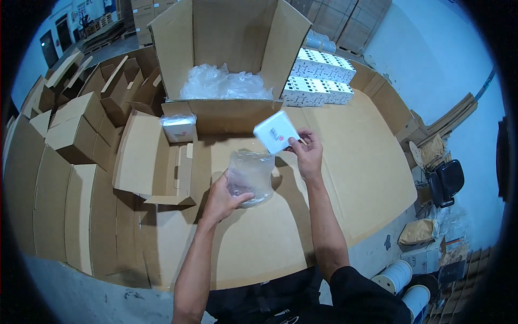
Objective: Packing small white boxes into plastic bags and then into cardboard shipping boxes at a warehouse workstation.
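Observation:
Between the thumb and fingers of my right hand [306, 153] is a small flat white box [276, 132], tilted and raised above the table. My left hand [224, 197] grips a clear plastic bag [250, 175] by its left side and lower edge, just below the white box. Box and bag look apart. To the left lies an open brown carton [143, 154] on its side, with a plastic-wrapped white box [179, 128] at its far end. Behind the bag stands a large open carton [229, 32] holding a heap of clear plastic bags [224, 83].
Several empty brown cartons [78, 129] crowd the left side. Stacked white boxes with dark spots [321, 78] stand at the back right of the cardboard-covered table [367, 167]. Past its right edge are a black chair [445, 181] and white spools [396, 275] on the floor.

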Available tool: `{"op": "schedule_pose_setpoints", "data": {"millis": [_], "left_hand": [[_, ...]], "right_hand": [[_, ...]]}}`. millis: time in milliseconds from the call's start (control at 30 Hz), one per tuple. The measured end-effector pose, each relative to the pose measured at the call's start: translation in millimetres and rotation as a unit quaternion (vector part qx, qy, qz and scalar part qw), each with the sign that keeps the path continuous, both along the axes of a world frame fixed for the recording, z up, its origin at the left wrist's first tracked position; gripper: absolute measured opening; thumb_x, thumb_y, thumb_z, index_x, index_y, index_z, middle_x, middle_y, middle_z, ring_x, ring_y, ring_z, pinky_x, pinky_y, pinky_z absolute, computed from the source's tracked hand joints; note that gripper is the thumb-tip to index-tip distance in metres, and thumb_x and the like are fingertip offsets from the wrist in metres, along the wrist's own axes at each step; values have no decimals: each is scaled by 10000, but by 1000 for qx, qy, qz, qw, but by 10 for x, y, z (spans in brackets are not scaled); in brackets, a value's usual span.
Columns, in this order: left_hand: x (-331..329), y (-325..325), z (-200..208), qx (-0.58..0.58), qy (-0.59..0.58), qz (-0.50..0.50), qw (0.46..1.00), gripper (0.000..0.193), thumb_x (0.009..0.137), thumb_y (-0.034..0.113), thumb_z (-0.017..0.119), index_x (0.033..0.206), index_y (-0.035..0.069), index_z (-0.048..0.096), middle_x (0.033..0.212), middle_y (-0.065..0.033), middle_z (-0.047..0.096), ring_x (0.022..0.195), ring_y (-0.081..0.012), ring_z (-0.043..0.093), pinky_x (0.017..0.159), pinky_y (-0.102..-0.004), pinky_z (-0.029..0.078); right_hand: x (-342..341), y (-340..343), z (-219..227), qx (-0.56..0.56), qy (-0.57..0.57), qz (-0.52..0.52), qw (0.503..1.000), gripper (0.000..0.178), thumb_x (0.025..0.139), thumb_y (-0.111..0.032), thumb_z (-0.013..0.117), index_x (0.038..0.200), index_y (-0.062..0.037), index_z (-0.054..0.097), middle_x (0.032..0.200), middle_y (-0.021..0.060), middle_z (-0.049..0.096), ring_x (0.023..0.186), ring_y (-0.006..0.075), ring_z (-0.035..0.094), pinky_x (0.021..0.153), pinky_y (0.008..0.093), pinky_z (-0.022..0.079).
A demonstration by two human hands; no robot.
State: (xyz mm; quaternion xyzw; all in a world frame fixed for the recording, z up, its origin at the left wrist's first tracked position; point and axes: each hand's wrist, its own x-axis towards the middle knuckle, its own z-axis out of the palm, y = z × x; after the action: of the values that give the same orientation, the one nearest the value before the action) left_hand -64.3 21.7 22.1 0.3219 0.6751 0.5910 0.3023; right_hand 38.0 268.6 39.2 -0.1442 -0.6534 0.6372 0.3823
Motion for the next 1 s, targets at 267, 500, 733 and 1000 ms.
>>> {"op": "schedule_pose_setpoints", "data": {"millis": [267,500,733,1000], "left_hand": [[-21,31,-82,19,-5,-14,1000,696,744,58,891,1353,7,559,1195,-136,716,1103,-222,699,967,-376,564],[-37,-8,34,-3,-2,-14,1000,698,728,77,908,1334,-4,571,1201,-139,715,1104,-232,699,986,-383,560],[-14,1,57,-5,28,-9,1000,670,725,104,910,1301,-3,585,1178,-158,722,1087,-238,706,954,-385,560],[-24,28,-57,41,9,-3,999,606,766,147,895,1274,10,596,1163,-126,723,1075,-219,698,975,-379,544]], "right_hand": [[-31,-221,179,-95,96,54,989,210,941,-5,721,1059,-11,548,1073,102,619,985,194,683,869,377,628],[-1,-131,419,31,-15,98,995,217,923,-45,767,1018,-32,572,956,66,668,930,132,664,826,284,545],[-51,-67,505,71,-71,173,980,222,919,-101,766,1001,-39,570,941,50,660,894,121,631,826,284,527],[-122,-76,381,117,-114,215,963,249,908,-144,785,991,-47,572,961,56,664,934,125,624,813,299,523]]}}
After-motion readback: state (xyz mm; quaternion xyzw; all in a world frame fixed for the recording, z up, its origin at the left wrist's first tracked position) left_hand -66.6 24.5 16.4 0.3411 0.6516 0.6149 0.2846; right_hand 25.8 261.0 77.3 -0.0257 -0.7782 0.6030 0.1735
